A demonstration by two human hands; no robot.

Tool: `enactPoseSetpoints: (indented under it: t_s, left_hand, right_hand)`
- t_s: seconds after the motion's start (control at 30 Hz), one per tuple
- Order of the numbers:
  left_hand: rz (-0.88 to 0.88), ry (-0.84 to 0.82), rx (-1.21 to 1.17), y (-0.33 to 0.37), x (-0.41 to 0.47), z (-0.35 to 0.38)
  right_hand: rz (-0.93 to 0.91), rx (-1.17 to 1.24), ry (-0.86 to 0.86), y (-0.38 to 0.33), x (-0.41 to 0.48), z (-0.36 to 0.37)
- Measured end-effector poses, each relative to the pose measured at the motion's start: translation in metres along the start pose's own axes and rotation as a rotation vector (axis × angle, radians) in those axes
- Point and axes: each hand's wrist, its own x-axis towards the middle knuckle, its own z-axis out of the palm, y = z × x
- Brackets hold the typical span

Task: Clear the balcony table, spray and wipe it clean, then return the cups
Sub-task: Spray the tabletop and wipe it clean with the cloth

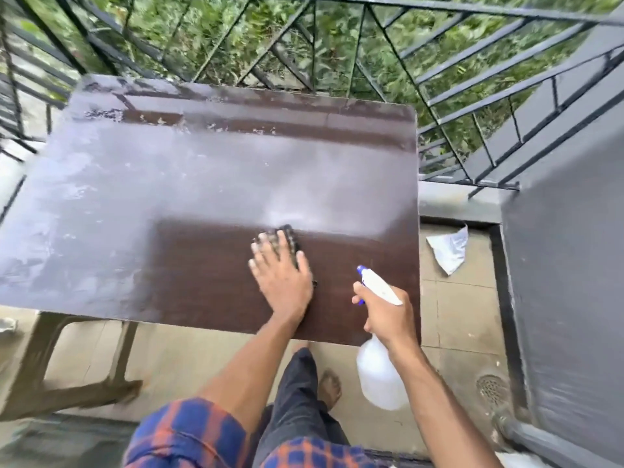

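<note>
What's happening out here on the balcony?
A person is cleaning the table. The left hand presses a dark cloth flat on the top, while the right hand grips a spray bottle by its neck at the near right corner. The part by the cloth is dark brown; the rest is grey and filmy, so most of the wiping looks yet to be done. No cups are in view.

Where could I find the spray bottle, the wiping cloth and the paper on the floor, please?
spray bottle point(378, 376), head view, translucent body.
wiping cloth point(291, 236), head view, dark far edge.
paper point(449, 249), head view, its middle.
</note>
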Motion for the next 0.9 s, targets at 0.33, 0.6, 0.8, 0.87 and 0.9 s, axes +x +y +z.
enactPoseSetpoints:
  t_s: [0.33,0.6,0.8,0.87,0.9]
  left_hand:
    - [0.768,-0.334,0.024,0.108,-0.081,0.044]
    - [1.159,-0.432,0.042,0.050,-0.072,0.027]
    - [0.865,-0.328,0.023,-0.023,-0.051,-0.009]
    - [0.647,-0.275,0.011,-0.053,-0.040,-0.023]
    - [0.542,-0.254,0.009,-0.069,-0.033,-0.030]
  right_hand:
    - [0.087,0.104,0.273,0.026,0.013,-0.081]
    - [0.110,0.062,0.178,0.038,-0.007,-0.063]
    - [0.056,-0.004,0.020,0.019,-0.013,-0.019]
    - [0.028,-0.036,-0.035,0.011,-0.014,-0.002]
    - [0.014,-0.054,-0.062,0.007,-0.015,0.006]
